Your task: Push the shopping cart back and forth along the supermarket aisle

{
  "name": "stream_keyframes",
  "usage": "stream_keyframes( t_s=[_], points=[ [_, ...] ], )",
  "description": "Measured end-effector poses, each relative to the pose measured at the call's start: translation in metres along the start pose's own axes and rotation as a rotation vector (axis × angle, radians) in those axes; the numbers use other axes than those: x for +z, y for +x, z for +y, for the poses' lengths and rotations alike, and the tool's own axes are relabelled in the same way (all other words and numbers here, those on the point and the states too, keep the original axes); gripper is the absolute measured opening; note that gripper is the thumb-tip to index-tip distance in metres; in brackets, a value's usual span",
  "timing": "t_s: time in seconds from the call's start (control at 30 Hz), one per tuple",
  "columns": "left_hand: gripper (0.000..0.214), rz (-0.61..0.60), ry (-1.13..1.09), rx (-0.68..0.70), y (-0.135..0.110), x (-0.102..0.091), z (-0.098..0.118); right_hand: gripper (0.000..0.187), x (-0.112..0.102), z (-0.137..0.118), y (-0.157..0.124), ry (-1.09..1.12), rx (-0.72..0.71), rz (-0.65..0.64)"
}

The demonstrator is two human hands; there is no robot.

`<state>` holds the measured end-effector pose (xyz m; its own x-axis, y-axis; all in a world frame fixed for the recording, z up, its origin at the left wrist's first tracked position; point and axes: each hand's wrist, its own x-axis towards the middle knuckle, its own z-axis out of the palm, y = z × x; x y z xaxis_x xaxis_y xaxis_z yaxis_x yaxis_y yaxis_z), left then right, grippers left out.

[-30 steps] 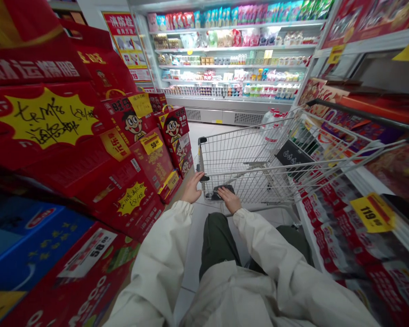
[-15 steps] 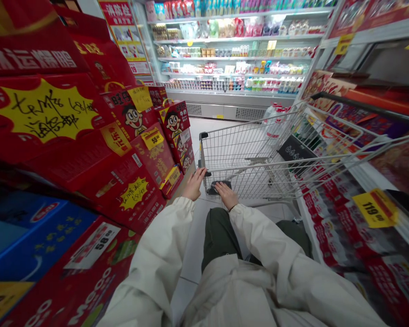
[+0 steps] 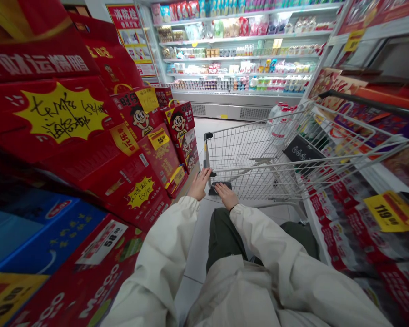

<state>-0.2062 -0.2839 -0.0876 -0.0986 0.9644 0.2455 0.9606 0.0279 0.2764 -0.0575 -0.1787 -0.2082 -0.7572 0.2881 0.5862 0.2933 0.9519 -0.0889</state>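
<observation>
A grey wire shopping cart (image 3: 252,159) stands in front of me, its near end with black corner pieces toward me. My left hand (image 3: 199,185) lies against the upper corner of that end, fingers stretched out along the edge. Lower down, my right hand (image 3: 226,196) rests with its fingers spread flat on a dark corner piece (image 3: 221,186). Neither hand appears wrapped round the wire, though the undersides of the fingers are hidden. The black handle bar (image 3: 368,102) is at the cart's far right end. No goods are visible inside the basket.
Stacked red gift boxes (image 3: 129,181) and a blue box (image 3: 51,227) crowd the left side. On the right, a shelf holds red-and-white packs (image 3: 334,227) close beside the cart. A lit refrigerated case (image 3: 245,59) spans the back. Bottles with red caps (image 3: 281,120) stand beyond the cart.
The whole scene has shifted slightly to the right in view, as my head turned a little left. Both hands keep their places on the cart.
</observation>
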Motion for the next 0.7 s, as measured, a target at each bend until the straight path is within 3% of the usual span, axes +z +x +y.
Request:
stream_keyframes(
  t_s=[0.17, 0.43, 0.7],
  points=[
    [0.102, 0.022, -0.094, -0.002, 0.000, 0.006, -0.001, 0.043, -0.002, -0.005, 0.015, 0.031, -0.085, 0.110],
    [0.103, 0.006, -0.196, 0.039, 0.001, -0.001, -0.016, 0.044, 0.021, -0.005, 0.004, 0.064, -0.068, 0.068],
    [0.096, 0.107, -0.481, 0.144, 0.008, 0.015, -0.040, 0.043, -0.010, -0.003, 0.019, 0.042, -0.107, 0.145]
  ],
)
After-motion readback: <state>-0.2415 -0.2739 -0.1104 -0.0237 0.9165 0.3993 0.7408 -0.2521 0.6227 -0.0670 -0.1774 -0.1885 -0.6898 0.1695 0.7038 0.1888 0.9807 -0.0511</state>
